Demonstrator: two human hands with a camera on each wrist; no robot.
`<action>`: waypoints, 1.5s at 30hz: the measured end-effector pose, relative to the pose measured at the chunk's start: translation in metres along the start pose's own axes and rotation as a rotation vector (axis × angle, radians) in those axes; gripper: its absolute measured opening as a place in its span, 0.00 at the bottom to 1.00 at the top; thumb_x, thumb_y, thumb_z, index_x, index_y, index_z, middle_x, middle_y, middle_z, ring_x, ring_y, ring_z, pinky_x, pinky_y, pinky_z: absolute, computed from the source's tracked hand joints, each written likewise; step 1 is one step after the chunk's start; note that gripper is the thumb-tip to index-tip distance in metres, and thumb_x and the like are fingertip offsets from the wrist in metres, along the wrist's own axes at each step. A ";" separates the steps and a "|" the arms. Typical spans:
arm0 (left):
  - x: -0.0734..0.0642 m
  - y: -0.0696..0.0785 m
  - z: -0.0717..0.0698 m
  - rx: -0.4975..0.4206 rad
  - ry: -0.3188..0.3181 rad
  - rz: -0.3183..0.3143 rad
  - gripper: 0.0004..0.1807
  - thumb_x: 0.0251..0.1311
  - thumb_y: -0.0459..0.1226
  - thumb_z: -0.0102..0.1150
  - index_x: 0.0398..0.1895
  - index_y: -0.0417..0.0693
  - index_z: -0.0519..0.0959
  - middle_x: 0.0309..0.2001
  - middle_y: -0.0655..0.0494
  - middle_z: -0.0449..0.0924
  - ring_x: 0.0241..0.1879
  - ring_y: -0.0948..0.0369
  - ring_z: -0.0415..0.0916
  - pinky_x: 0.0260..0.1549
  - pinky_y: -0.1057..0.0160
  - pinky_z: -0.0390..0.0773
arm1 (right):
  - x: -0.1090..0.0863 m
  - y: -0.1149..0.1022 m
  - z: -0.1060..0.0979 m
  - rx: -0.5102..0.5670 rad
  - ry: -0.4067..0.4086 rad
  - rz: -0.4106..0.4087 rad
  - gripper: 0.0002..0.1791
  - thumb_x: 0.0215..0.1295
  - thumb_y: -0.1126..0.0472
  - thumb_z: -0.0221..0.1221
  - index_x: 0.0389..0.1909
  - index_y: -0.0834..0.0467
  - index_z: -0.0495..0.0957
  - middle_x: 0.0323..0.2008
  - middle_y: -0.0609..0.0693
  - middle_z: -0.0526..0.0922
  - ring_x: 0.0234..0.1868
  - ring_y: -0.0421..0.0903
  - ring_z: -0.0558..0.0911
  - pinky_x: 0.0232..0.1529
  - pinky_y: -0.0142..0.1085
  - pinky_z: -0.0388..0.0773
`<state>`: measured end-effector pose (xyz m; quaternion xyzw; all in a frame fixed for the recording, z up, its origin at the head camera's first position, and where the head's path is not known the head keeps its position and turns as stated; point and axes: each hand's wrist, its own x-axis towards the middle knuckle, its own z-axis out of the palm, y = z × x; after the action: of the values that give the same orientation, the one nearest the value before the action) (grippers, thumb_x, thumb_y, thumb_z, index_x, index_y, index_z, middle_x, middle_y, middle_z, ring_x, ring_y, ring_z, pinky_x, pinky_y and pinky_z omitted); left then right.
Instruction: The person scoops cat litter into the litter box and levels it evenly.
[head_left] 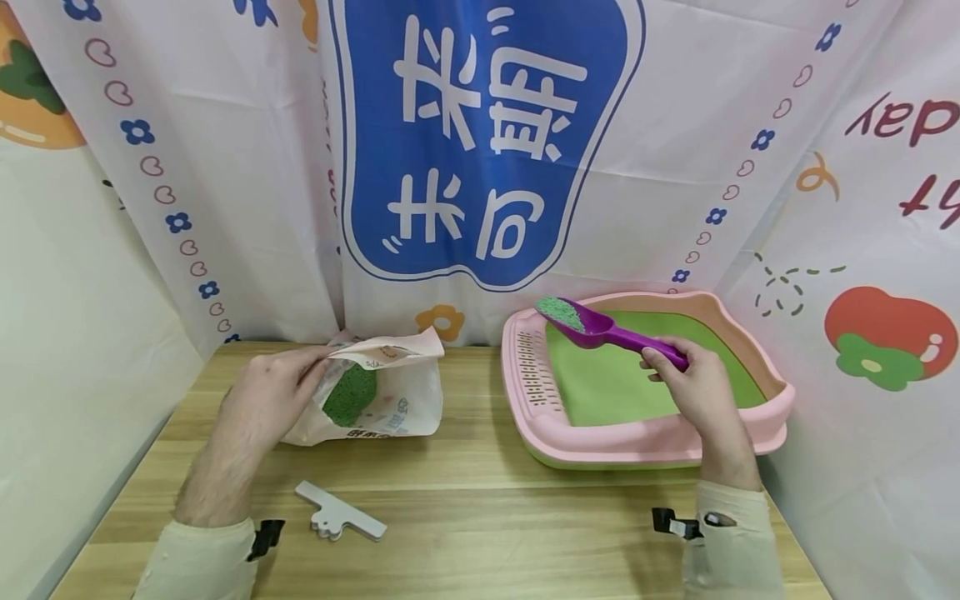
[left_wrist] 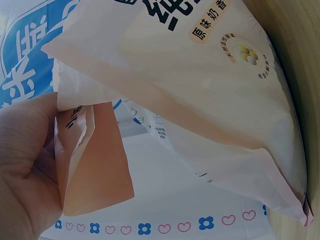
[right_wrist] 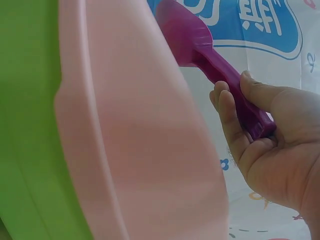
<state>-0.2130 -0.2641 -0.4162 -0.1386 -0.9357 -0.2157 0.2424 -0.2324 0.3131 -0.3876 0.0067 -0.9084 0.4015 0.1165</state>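
Note:
My left hand [head_left: 273, 392] pinches the top edge of a pale paper-like bag [head_left: 408, 408], which stands with its mouth spread and green pellets [head_left: 351, 395] inside. In the left wrist view, the folded flap [left_wrist: 100, 160] of the bag sits between thumb and fingers. My right hand [head_left: 693, 379] grips the handle of a purple scoop [head_left: 596, 329], fingers curled round it. Green granules [head_left: 561, 313] fill the scoop's bowl. The scoop is above a litter box [head_left: 600, 440] with a pink rim, a green floor and a slotted panel on its left side.
A white bag clip [head_left: 340, 511] lies on the wooden table [head_left: 480, 533], in front of the bag. Printed white cloth [head_left: 262, 167] hangs behind and at the sides, close to the table's back edge.

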 end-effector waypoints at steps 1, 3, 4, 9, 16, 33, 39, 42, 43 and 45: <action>0.000 0.000 0.000 0.000 -0.002 -0.001 0.13 0.82 0.32 0.70 0.64 0.41 0.93 0.55 0.33 0.96 0.37 0.44 0.96 0.35 0.38 0.94 | 0.001 0.002 -0.001 -0.007 0.000 0.003 0.26 0.92 0.50 0.64 0.73 0.67 0.84 0.55 0.69 0.96 0.37 0.24 0.88 0.35 0.27 0.86; 0.000 0.000 0.000 -0.001 -0.005 -0.004 0.13 0.83 0.32 0.70 0.64 0.41 0.93 0.55 0.33 0.96 0.38 0.44 0.96 0.36 0.38 0.94 | 0.002 0.004 -0.003 -0.022 0.001 0.009 0.27 0.92 0.49 0.64 0.73 0.67 0.85 0.55 0.68 0.96 0.37 0.24 0.88 0.35 0.27 0.85; 0.000 0.000 0.000 -0.001 -0.006 -0.006 0.13 0.83 0.32 0.70 0.64 0.42 0.93 0.55 0.33 0.96 0.38 0.44 0.96 0.36 0.38 0.94 | 0.003 0.006 -0.003 -0.029 0.000 0.010 0.27 0.92 0.49 0.64 0.73 0.67 0.85 0.55 0.68 0.96 0.38 0.24 0.88 0.36 0.27 0.85; 0.000 0.000 0.000 -0.003 -0.002 -0.002 0.13 0.83 0.32 0.70 0.64 0.41 0.93 0.55 0.33 0.96 0.38 0.44 0.96 0.36 0.38 0.94 | 0.006 0.016 -0.007 -0.057 -0.008 0.025 0.28 0.92 0.46 0.63 0.74 0.66 0.84 0.57 0.67 0.96 0.38 0.25 0.88 0.36 0.28 0.83; 0.000 0.000 0.001 -0.004 -0.004 0.002 0.13 0.83 0.32 0.70 0.64 0.41 0.93 0.55 0.33 0.96 0.38 0.43 0.96 0.37 0.38 0.94 | 0.008 0.026 -0.011 -0.091 -0.009 0.044 0.29 0.93 0.45 0.62 0.73 0.66 0.84 0.57 0.66 0.97 0.40 0.30 0.90 0.35 0.30 0.82; 0.000 0.000 0.001 -0.005 -0.004 -0.003 0.13 0.83 0.31 0.70 0.64 0.41 0.93 0.55 0.33 0.96 0.44 0.37 0.98 0.42 0.33 0.95 | 0.015 0.043 -0.022 -0.181 -0.032 0.072 0.30 0.94 0.44 0.59 0.73 0.68 0.84 0.54 0.65 0.97 0.42 0.36 0.93 0.41 0.24 0.79; 0.000 0.000 0.002 -0.005 0.001 0.002 0.13 0.82 0.31 0.70 0.63 0.41 0.93 0.55 0.33 0.96 0.44 0.37 0.98 0.43 0.33 0.95 | 0.016 0.044 -0.027 -0.218 -0.045 0.088 0.31 0.95 0.44 0.59 0.73 0.69 0.84 0.54 0.66 0.97 0.41 0.40 0.92 0.36 0.31 0.78; 0.000 -0.001 0.001 -0.008 -0.005 -0.004 0.13 0.83 0.32 0.70 0.64 0.41 0.93 0.55 0.33 0.96 0.44 0.38 0.98 0.42 0.33 0.95 | 0.016 0.044 -0.029 -0.226 -0.055 0.102 0.31 0.95 0.43 0.58 0.72 0.69 0.84 0.54 0.66 0.97 0.41 0.41 0.91 0.34 0.32 0.77; 0.000 -0.001 0.001 -0.008 -0.007 -0.005 0.13 0.83 0.32 0.70 0.64 0.41 0.92 0.55 0.33 0.96 0.43 0.38 0.98 0.42 0.33 0.95 | 0.016 0.045 -0.030 -0.229 -0.059 0.106 0.31 0.95 0.43 0.58 0.72 0.69 0.84 0.54 0.66 0.97 0.41 0.42 0.91 0.34 0.32 0.77; 0.001 -0.001 0.001 -0.007 -0.010 -0.007 0.13 0.83 0.32 0.70 0.64 0.42 0.92 0.55 0.33 0.96 0.42 0.40 0.97 0.40 0.34 0.95 | 0.016 0.045 -0.031 -0.233 -0.067 0.113 0.31 0.95 0.43 0.58 0.72 0.68 0.84 0.53 0.66 0.97 0.41 0.41 0.89 0.34 0.32 0.78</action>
<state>-0.2143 -0.2639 -0.4173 -0.1372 -0.9366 -0.2192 0.2363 -0.2467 0.3674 -0.3969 -0.0447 -0.9511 0.2989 0.0633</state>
